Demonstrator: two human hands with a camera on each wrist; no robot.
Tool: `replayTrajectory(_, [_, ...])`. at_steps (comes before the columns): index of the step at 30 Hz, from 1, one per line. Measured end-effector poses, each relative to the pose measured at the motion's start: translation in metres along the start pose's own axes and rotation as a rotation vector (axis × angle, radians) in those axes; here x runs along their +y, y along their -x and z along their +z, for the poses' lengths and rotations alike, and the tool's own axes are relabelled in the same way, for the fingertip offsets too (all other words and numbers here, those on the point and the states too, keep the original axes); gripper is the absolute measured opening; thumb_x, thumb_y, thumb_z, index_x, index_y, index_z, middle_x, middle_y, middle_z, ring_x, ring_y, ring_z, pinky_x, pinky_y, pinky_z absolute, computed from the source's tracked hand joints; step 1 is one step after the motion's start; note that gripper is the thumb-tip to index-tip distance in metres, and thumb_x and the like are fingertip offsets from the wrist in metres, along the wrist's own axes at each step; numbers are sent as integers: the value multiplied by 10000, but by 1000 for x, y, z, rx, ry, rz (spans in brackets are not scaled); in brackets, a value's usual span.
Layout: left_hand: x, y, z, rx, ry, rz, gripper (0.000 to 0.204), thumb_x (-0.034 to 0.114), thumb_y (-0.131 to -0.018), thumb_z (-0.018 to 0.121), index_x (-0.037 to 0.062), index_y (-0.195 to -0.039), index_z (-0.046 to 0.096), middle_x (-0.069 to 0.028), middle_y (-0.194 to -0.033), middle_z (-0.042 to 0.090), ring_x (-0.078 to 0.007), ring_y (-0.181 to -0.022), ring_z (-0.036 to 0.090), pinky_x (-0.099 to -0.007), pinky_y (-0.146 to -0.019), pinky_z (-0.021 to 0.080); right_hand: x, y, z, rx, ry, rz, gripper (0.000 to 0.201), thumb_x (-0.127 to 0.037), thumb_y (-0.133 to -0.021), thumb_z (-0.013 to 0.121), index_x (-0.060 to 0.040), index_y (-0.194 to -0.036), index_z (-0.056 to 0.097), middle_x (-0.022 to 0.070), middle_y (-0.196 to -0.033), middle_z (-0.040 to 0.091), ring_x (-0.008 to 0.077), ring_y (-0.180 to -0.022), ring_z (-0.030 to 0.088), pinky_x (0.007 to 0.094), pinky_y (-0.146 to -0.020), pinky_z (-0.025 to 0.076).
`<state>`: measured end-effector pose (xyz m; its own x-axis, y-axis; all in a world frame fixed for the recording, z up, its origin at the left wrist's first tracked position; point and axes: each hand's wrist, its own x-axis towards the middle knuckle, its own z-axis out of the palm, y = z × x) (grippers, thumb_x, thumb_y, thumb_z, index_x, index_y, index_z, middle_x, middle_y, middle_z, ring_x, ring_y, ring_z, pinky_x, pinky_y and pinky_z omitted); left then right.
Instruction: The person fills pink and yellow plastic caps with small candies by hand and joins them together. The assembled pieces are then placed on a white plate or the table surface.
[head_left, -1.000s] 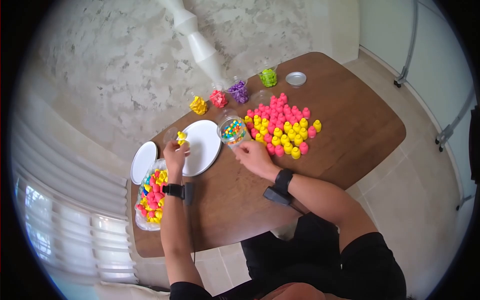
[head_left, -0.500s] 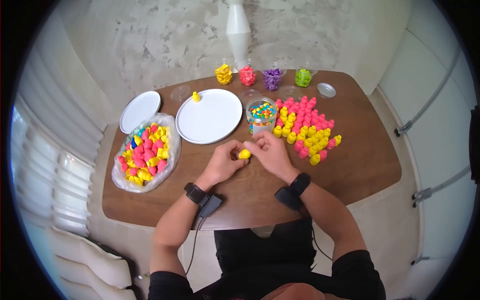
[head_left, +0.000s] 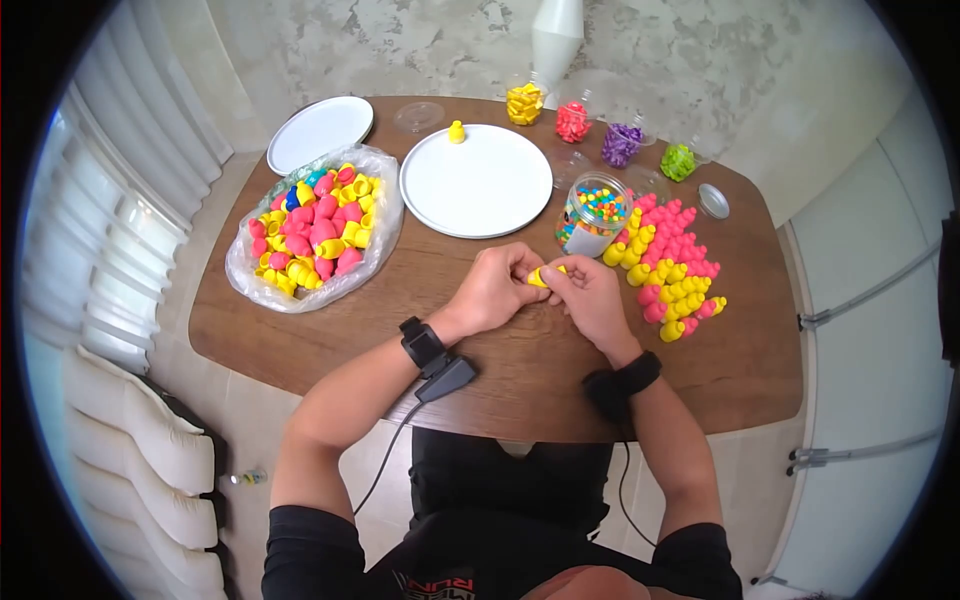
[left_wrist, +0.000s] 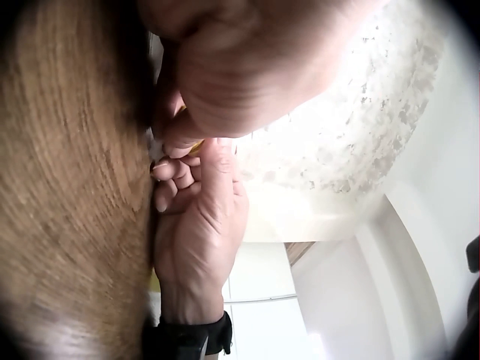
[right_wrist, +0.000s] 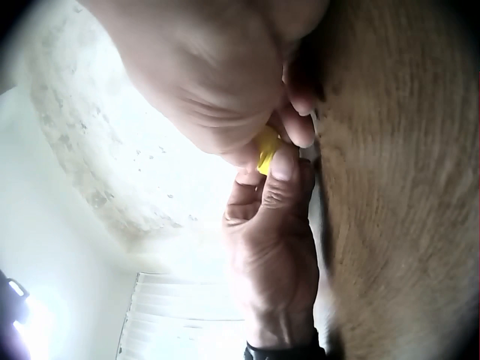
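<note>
Both hands meet over the table in front of the jar of coloured balls [head_left: 603,205]. The left hand [head_left: 497,288] and the right hand [head_left: 590,300] pinch one small yellow piece [head_left: 546,275] between them, thumbs and fingertips curled round it. In the right wrist view the yellow piece [right_wrist: 267,150] shows between the fingertips of the two hands; in the left wrist view the fingers mostly cover it. One yellow bottle-shaped piece [head_left: 456,132] stands near the far rim of the white round plate [head_left: 476,190].
At left lies a plastic bag [head_left: 375,235] of pink, yellow and blue pieces, a second white plate [head_left: 320,133] behind it. Pink and yellow bottle-shaped pieces [head_left: 680,270] stand at right. Cups of yellow [head_left: 524,103], red [head_left: 573,121], purple [head_left: 621,145] and green [head_left: 677,162] bits line the back.
The left hand has come from the plate to the right hand, leaving a yellow piece on the plate. The right hand has left the jar. Both now hold another yellow piece, and the view has turned.
</note>
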<state>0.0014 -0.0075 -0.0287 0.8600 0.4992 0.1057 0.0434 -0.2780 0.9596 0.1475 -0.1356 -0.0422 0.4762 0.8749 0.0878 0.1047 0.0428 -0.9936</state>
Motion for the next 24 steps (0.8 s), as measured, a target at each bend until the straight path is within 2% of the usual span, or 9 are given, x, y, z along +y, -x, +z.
replayTrajectory(3, [-4,-3,0,-2,81,7,220,13,-909,790,-47,-1067,649,-83,-950,741,-105,-853,696,-262,-781,576,1,-5,-7,-14,-79,73,250,-246,-1028,695,2,-1066,701,18,-794,697,46,-640,637,187,-531,473])
replayTrajectory(7, [-11,-6,-1,-29,205,23,256,-4,-920,776,-49,-1112,613,-107,-1019,738,-135,-919,722,-271,-826,595,-1,-5,-6,-16,-177,72,295,-306,-1054,652,-12,-1037,680,16,-795,683,55,-628,638,187,-516,462])
replayTrajectory(12, [-3,-6,-5,55,312,2,271,-20,-914,775,-43,-1133,616,-100,-1032,729,-131,-917,723,-269,-810,600,-6,-4,2,50,-337,97,301,-316,-1061,634,-16,-1037,630,35,-875,690,72,-653,648,196,-516,468])
replayTrajectory(14, [2,-9,-10,123,335,-3,273,-12,-910,780,-47,-1130,622,-103,-1055,727,-129,-901,723,-261,-777,598,-3,-4,4,49,-274,61,289,-303,-1044,663,-19,-1075,623,29,-882,675,68,-667,639,200,-517,463])
replayTrajectory(18, [36,-24,-22,254,131,104,303,15,-924,762,-68,-1194,652,-102,-1034,712,-105,-832,685,-246,-731,590,0,-5,9,71,-224,29,256,-274,-1019,701,-33,-1071,633,4,-854,652,49,-660,617,200,-506,445])
replayTrajectory(19, [52,-28,-25,239,57,78,339,49,-927,760,-68,-1229,661,-90,-1002,702,-107,-813,658,-264,-693,568,0,-4,9,67,-205,29,244,-269,-1019,702,-40,-1074,637,0,-862,654,45,-663,614,194,-505,441])
replayTrajectory(22, [83,-53,-19,220,-331,393,347,71,-926,758,-24,-1250,678,-51,-941,675,-115,-780,619,-269,-648,548,1,-5,10,67,-187,19,257,-272,-1008,714,-33,-1063,641,-10,-842,647,47,-653,614,202,-493,439])
replayTrajectory(23, [95,-61,-19,148,-485,460,383,93,-916,761,-5,-1275,672,-75,-966,676,-142,-781,617,-292,-660,521,2,-5,10,78,-186,8,269,-279,-1003,716,-24,-1047,643,-9,-817,643,56,-645,623,215,-488,445])
replayTrajectory(24, [104,-70,-15,79,-533,483,349,94,-912,752,2,-1241,678,-123,-1019,682,-214,-796,650,-342,-689,525,2,-5,11,87,-184,-3,282,-285,-999,719,-15,-1030,646,-7,-791,639,64,-637,631,228,-483,451])
